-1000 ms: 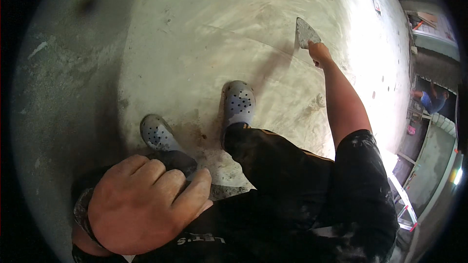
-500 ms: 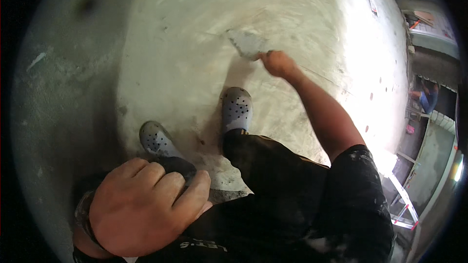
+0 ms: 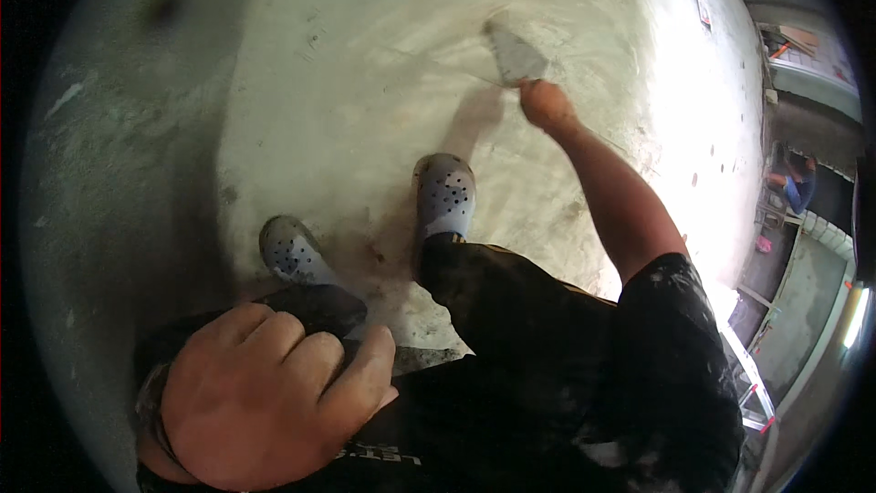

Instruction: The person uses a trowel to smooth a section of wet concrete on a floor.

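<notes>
- Pale cream, swirl-streaked plaster-like surface point(image 3: 356, 110) underfoot and ahead, bordered on the left by rough, dark grey surface point(image 3: 119, 183).
- Judged partway along: near the legs, rough grey-and-white patch point(image 3: 424, 358), apparently not smoothed.
- Around the feet, brownish smudges point(image 3: 376, 256), likely left to tidy.
- Farther out, broad curved strokes, seemingly already worked over; thin dark line point(image 3: 616, 141) across them, possibly left to blend. Full extent beyond judging.
- Counts, near to far. Bare hands: two.
- Nearest, left hand point(image 3: 265, 393), back upward, dark band point(image 3: 157, 411) at the wrist; fingers loosely curled, thumb-side finger straighter; palm hidden, so cannot tell of anything held.
- Black, pale-smeared short-sleeved top point(image 3: 529, 420): one. Black trousers with yellowish side stripe point(image 3: 511, 301): one pair.
- Pale grey-blue perforated clogs point(image 3: 445, 192): two, planted apart.
- Right hand point(image 3: 547, 108), arm outstretched, fingers closed tightly around the handle end of grey, triangular metal trowel point(image 3: 518, 57): one, beyond the right clog, slightly blurred; contact with the surface unclear.
- Far right: one white ladder with red feet point(image 3: 750, 379), one bright tube lamp point(image 3: 856, 318), one other person in blue point(image 3: 798, 184).
</notes>
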Demonstrator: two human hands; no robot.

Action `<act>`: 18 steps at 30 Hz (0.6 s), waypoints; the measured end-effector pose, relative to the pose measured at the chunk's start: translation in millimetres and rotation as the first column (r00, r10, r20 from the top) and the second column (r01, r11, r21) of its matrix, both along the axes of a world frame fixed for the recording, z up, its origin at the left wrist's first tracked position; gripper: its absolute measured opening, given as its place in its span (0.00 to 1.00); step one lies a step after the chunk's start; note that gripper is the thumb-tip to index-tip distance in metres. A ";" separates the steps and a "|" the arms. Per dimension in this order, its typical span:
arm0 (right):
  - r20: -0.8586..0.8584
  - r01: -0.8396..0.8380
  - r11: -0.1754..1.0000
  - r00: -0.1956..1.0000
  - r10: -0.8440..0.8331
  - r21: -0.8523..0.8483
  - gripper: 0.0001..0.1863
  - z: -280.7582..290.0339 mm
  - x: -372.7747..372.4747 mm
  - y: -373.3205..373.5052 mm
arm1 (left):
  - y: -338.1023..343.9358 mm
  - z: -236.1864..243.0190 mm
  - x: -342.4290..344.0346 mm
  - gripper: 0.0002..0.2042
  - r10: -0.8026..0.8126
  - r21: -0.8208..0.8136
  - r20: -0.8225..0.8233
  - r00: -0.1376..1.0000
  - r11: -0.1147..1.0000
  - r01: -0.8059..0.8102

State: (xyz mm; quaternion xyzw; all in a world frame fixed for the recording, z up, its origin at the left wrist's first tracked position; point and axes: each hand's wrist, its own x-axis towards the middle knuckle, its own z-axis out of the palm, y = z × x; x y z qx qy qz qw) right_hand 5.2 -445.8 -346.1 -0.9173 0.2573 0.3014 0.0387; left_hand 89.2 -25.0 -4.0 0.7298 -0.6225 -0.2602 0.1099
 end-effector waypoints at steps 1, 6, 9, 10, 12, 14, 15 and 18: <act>-0.024 -0.103 0.994 0.994 0.102 -0.035 0.21 4.1 -23.6 -11.1 | -10.3 -11.0 5.1 0.19 -0.054 -0.058 -0.019 0.998 0.997 0.052; 0.005 -0.028 0.998 1.000 0.028 0.060 0.22 15.7 -10.1 -9.3 | -18.8 -13.1 1.6 0.20 0.026 0.000 -0.010 1.000 1.000 -0.026; 0.093 0.144 0.989 0.985 -0.145 0.015 0.23 8.8 5.6 -68.6 | 6.0 -3.0 -3.7 0.20 0.048 0.019 0.035 0.998 0.999 -0.049; 0.083 0.475 0.880 0.876 -0.475 0.023 0.28 25.5 -6.8 -90.0 | 0.1 -16.4 1.9 0.20 0.019 -0.007 0.011 1.000 1.000 -0.019; 0.085 0.534 0.844 0.840 -0.536 0.047 0.32 24.7 -2.3 -94.5 | -1.1 -15.1 1.6 0.20 0.039 0.007 -0.018 0.999 0.999 -0.039; 0.091 0.582 0.808 0.803 -0.589 0.093 0.32 25.0 0.7 -92.0 | -5.3 -12.9 5.7 0.20 0.030 0.015 -0.034 0.999 0.999 -0.029; 0.053 0.575 0.817 0.816 -0.576 0.038 0.26 9.5 -1.6 -97.2 | -7.4 -12.3 8.1 0.20 0.017 0.019 -0.051 0.999 1.000 -0.016; -0.006 0.041 0.998 0.999 -0.042 -0.038 0.24 -12.4 10.1 -53.9 | -2.2 1.3 5.2 0.20 0.066 0.043 0.010 0.998 0.997 -0.066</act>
